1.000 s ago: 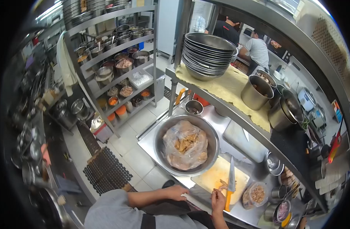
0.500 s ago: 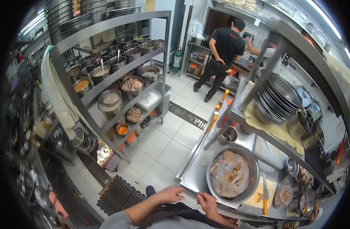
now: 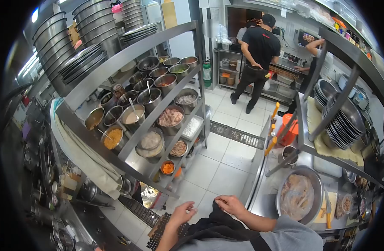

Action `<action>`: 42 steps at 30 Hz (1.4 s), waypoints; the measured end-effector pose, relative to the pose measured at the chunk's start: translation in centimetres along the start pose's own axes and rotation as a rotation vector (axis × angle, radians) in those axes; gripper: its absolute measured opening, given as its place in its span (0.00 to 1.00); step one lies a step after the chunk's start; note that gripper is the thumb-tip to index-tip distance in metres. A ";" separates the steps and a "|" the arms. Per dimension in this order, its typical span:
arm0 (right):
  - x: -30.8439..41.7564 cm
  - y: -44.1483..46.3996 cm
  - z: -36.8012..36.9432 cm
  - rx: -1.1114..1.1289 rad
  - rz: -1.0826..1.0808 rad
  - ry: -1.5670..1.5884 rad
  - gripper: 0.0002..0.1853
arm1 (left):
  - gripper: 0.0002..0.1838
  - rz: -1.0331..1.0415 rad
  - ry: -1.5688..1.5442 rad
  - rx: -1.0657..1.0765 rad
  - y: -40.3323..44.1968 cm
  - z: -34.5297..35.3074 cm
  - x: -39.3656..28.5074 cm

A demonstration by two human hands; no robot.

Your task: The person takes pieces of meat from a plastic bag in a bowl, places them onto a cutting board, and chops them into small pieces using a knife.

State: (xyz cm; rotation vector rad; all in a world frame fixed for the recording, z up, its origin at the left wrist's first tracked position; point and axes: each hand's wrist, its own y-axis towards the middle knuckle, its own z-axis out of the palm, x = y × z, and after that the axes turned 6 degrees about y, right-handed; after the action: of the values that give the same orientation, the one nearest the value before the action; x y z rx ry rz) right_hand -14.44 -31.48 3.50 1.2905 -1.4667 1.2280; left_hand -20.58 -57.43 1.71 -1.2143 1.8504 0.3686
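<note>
My left hand (image 3: pixel 182 213) is held in front of my body, fingers loosely bent and apart, with nothing in it. To its right, my right hand (image 3: pixel 231 205) is closed in a pinch on the edge of the black apron (image 3: pixel 213 224), lifting the cloth away from my body. On the steel counter (image 3: pixel 263 188) to my right stands a large metal bowl (image 3: pixel 313 179), holding a clear plastic bag of pale food (image 3: pixel 296 192). Beside it, a knife with an orange handle (image 3: pixel 328 209) lies on a cutting board (image 3: pixel 320 217).
A steel rack (image 3: pixel 129 165) with several food pots stands at front left, a cloth (image 3: pixel 81 146) hanging on it. Stacked bowls (image 3: pixel 345 121) sit on the right shelf. A person in black (image 3: pixel 259 54) stands at the back; other people are partly visible. A floor drain (image 3: pixel 236 134) crosses the tiles.
My view has turned left, so the rack fills more of it and the bowl sits farther right. The apron edge is now raised at my right hand. The back person's arm remains behind them.
</note>
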 end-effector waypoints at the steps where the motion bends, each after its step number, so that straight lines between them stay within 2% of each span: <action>1: 0.1 1.6 0.0 -0.009 0.056 0.035 0.13 | 0.24 -0.002 0.007 -0.008 0.9 -0.5 -1.3; 3: -1.9 5.2 -0.2 0.009 0.055 0.018 0.12 | 0.24 -0.171 -0.108 0.245 2.6 -1.8 -3.5; 4: -2.7 7.1 -0.5 0.012 0.077 0.009 0.13 | 0.25 -0.040 -0.050 0.211 4.0 -1.9 -2.8; 7: -3.9 11.9 -2.6 -0.017 0.118 0.033 0.13 | 0.26 0.030 0.065 0.174 9.4 -2.6 -2.2; 13: -7.8 25.1 -10.6 -0.187 0.184 0.203 0.14 | 0.25 -0.026 0.225 0.295 24.6 -5.7 -5.2; 15: -8.6 29.2 -12.9 -0.335 0.225 0.169 0.13 | 0.25 0.027 0.296 0.301 29.3 -7.0 -7.4; 16: -8.1 31.1 -14.5 -0.359 0.218 0.175 0.13 | 0.25 0.102 0.324 0.283 32.0 -7.8 -8.5; 19: -4.9 35.2 -19.5 -0.423 0.219 0.167 0.13 | 0.25 0.036 0.279 0.315 39.0 -9.2 -10.8; 21: -3.5 36.9 -22.3 -0.467 0.201 0.118 0.13 | 0.26 0.050 0.235 0.253 43.3 -8.6 -10.1; 23: -2.8 39.0 -25.1 -0.413 0.150 0.046 0.13 | 0.27 0.063 0.224 0.304 47.9 -7.6 -9.0; 26: -4.0 41.7 -29.5 -0.475 0.177 -0.016 0.13 | 0.27 0.058 0.307 0.427 54.3 -6.6 -13.2; 29: -6.4 45.2 -34.7 -0.533 0.228 -0.081 0.13 | 0.27 0.173 0.210 0.503 63.0 -3.9 -12.5; 31: -8.7 47.7 -38.4 -0.560 0.255 -0.141 0.13 | 0.27 0.213 0.178 0.461 68.5 -2.9 -14.3; 33: -11.3 50.2 -41.7 -0.567 0.330 -0.296 0.14 | 0.27 0.291 0.206 0.385 74.7 -2.0 -15.0; 35: -15.2 52.1 -45.2 -0.460 0.346 -0.612 0.15 | 0.28 0.198 0.162 0.438 80.4 -1.8 -17.3; 37: -13.6 54.0 -48.7 -0.490 0.327 -0.579 0.16 | 0.28 0.270 0.187 0.412 86.8 -0.4 -18.9; 38: -13.2 55.2 -50.8 -0.512 0.434 -0.384 0.16 | 0.27 0.319 0.163 0.429 89.9 0.2 -20.5; 39: -13.0 56.3 -53.1 -0.508 0.436 -0.395 0.16 | 0.27 0.361 0.143 0.449 93.0 0.8 -22.4; 40: -13.2 58.1 -56.8 -0.630 0.511 -0.287 0.15 | 0.27 0.405 0.211 0.539 98.6 1.7 -26.5; 41: -13.4 58.6 -58.7 -0.758 0.576 -0.177 0.15 | 0.26 0.459 0.216 0.505 100.7 2.3 -28.9; 42: -13.3 59.2 -60.5 -0.792 0.596 -0.111 0.14 | 0.26 0.478 0.154 0.514 103.1 3.2 -30.8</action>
State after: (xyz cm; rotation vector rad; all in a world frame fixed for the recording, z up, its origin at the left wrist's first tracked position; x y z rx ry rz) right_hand -72.61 30.67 -6.36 0.3964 -2.2034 0.7534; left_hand -102.35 12.57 3.15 -0.4590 2.1866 0.0412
